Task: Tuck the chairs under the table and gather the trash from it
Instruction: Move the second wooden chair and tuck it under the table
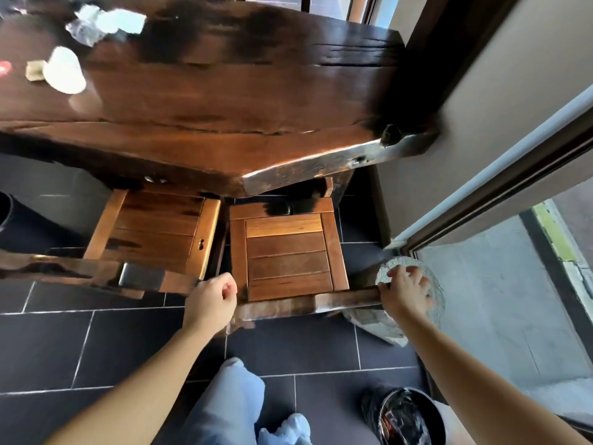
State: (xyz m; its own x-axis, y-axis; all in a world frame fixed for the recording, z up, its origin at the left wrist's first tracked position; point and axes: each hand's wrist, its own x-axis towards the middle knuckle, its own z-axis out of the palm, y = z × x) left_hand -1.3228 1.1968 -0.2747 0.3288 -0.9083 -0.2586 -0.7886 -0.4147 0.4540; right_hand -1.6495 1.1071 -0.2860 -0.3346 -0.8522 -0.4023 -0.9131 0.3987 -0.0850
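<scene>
Two wooden chairs stand side by side at the near edge of the dark wooden table (224, 101). The right chair (285, 252) has its seat partly under the table edge; my left hand (213, 298) grips the left end of its backrest and my right hand (406, 292) holds the right end. The left chair (154, 232) sits a little further under. Trash lies at the table's far left: crumpled plastic and tissue (102, 22), a tipped white paper cup (64, 70) and a small tan scrap (34, 70).
A black bin lined with a bag (407, 419) stands on the dark tiled floor at my right foot. A clear textured glass piece (417, 303) stands behind my right hand, by the open glass door (481, 200). A wall closes the right side.
</scene>
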